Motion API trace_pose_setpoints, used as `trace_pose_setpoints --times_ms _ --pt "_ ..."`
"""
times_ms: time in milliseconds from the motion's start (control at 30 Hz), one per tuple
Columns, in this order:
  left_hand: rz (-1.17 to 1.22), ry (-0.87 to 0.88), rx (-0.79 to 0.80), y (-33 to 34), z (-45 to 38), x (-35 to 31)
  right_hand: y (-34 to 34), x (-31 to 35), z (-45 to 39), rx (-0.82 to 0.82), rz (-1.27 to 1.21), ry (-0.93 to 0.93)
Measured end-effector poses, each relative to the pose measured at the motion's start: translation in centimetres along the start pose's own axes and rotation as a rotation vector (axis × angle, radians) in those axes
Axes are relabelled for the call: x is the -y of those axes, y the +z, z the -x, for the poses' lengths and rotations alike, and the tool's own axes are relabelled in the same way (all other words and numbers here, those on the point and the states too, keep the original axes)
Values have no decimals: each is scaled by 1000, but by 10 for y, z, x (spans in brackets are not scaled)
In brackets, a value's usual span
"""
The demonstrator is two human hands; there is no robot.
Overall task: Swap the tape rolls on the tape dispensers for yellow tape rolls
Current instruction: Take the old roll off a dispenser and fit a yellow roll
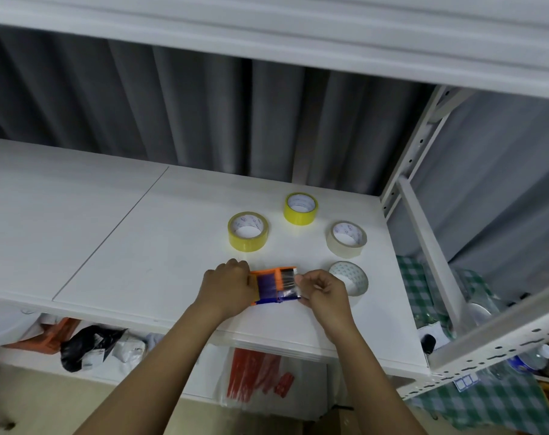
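Observation:
An orange and blue tape dispenser lies on the white shelf near its front edge. My left hand grips its left end. My right hand pinches the strip of clear tape at the dispenser's right end. Two yellow tape rolls lie flat behind it, one at the left and one further back. A beige roll and a clear roll lie to the right, the clear one partly hidden by my right hand.
A white metal rack upright stands at the shelf's right end, with an upper shelf overhead and a grey curtain behind. Bags and red packets lie below the shelf. Green checked cloth sits at the right.

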State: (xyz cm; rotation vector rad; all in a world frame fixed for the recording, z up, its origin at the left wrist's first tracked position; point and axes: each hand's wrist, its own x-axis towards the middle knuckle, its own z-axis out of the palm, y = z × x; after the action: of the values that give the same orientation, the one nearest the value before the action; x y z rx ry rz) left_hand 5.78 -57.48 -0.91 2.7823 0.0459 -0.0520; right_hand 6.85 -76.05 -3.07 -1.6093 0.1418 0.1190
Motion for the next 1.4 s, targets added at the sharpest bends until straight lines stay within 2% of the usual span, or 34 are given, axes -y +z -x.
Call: trace_pose_setpoints --times_ms 100,200,367,667,800,967,1067,1400 --pt "58 -93 -40 5 -1 -6 4 3 2 -21 45 -38" --pt "120 -158 -145 13 -1 -5 7 4 6 -26 35 -50" --pt "151 -162 -250 24 1 -4 9 3 12 -49 -4 -56" --pt "109 -135 -326 28 3 -2 14 -10 18 -118 -68 -55" --pt "87 -126 -336 28 5 -1 15 -12 16 -174 -69 -36" --pt "56 -123 -340 27 5 1 14 -3 7 -151 -27 -4" --pt "119 -108 -364 27 6 0 15 0 3 -154 8 4" --pt "79 -20 -207 25 6 9 16 0 3 -178 54 2"
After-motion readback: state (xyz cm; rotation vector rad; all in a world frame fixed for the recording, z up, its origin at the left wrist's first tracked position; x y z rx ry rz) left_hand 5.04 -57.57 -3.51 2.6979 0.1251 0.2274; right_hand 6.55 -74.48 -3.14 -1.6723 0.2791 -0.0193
